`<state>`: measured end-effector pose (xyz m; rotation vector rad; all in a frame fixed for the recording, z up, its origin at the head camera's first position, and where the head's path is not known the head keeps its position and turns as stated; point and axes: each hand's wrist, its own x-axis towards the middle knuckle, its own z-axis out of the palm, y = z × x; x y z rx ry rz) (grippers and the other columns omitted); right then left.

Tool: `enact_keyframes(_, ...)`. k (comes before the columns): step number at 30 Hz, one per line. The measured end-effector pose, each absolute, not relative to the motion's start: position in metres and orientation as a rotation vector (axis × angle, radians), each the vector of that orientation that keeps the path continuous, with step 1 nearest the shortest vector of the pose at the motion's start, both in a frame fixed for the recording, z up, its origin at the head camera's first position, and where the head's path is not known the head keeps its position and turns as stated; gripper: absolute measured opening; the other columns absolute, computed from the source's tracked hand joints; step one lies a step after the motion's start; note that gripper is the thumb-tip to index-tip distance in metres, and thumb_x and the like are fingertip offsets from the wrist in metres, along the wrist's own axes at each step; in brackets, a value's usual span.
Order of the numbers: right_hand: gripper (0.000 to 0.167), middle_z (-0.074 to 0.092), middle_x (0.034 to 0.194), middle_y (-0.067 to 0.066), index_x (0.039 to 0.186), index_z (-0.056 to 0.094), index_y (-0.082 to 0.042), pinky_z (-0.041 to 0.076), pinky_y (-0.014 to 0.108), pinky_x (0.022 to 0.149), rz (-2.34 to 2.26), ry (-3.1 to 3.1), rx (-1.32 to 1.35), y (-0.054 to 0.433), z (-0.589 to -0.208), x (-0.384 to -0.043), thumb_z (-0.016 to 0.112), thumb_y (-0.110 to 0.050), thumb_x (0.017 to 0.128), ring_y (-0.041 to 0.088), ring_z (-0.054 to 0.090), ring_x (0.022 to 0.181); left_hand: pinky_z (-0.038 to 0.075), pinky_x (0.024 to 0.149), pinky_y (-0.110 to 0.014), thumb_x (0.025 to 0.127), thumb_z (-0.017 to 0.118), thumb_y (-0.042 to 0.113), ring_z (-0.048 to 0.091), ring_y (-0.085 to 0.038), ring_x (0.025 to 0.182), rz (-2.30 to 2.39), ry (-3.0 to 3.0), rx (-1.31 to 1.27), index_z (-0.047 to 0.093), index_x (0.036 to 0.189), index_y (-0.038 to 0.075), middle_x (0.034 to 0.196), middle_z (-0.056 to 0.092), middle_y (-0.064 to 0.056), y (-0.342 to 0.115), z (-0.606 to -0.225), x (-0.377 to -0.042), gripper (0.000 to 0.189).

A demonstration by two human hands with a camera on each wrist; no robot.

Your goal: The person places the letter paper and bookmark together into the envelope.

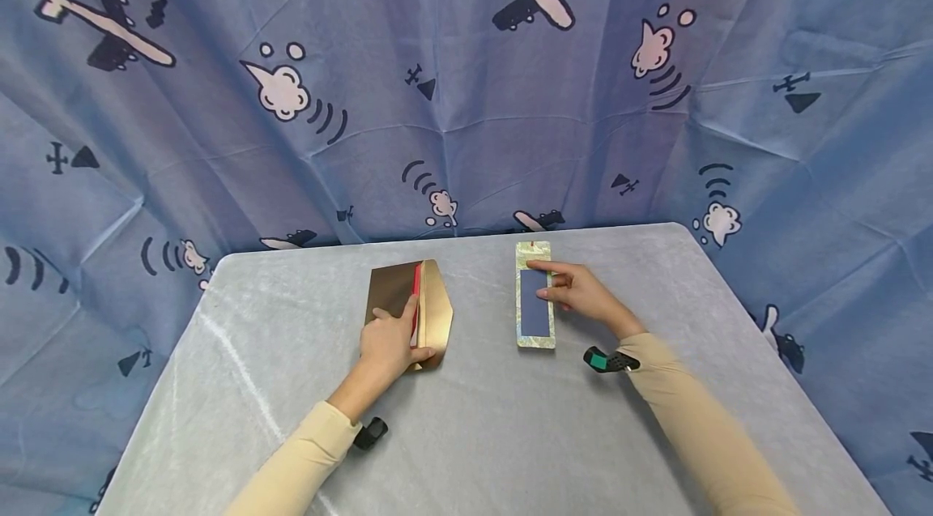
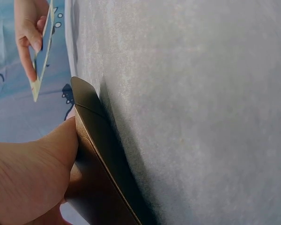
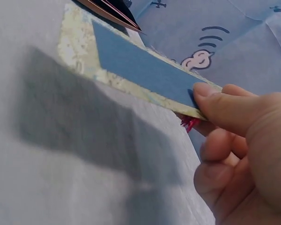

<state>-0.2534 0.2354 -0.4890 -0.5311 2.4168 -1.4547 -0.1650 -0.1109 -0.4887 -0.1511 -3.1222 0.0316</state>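
From where I stand, two things are being handled at once. On the left, the left hand [image 1: 389, 342] lies over a brown-gold envelope [image 1: 388, 287], its forefinger and thumb spread across the mouth; the other fingers are partly hidden, so I cannot tell whether they grip. To the right, the right hand [image 1: 583, 293] pinches a slim card [image 1: 534, 313], blue with a pale patterned border, by its far end. The card is clear of the desk [image 1: 474, 435], with its shadow [image 3: 84, 108] falling below it, and a reddish tassel [image 3: 189, 123] shows at the pinched end.

I'd judge the step in hand to be steadying the envelope, mouth open, with the card held ready. Any move of the card leftward would call for a firm pinch and a straight long edge, since that edge runs much the same way as the mouth.

The envelope's flap [image 1: 437, 301] spreads to the right, between mouth and card, and the left forefinger and thumb take up room there too. A red strip [image 1: 417, 281] shows along the opening; lining or contents, I can't say. Dark devices hang at both wrists, left [image 1: 370, 433] and right [image 1: 611, 360]. A blue curtain [image 1: 466, 119] printed with planes hangs at the far side.
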Motion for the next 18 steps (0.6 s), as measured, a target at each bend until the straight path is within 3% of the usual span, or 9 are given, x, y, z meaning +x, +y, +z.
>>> enact_keyframes(18, 0.054, 0.039, 0.055, -0.005, 0.142, 0.054, -0.025, 0.029, 0.024, 0.046, -1.451, 2.407, -0.558, 0.197, -0.498, -0.263, 0.07, -0.017, 0.092, 0.008, 0.031, 0.045, 0.054, 0.054, -0.041, 0.066, 0.078, 0.069, 0.071, -0.036, 0.07, 0.048, -3.118, -0.158, 0.043, 0.15, 0.018, 0.12, 0.061, -0.042, -0.11, -0.487, -0.164, 0.104)
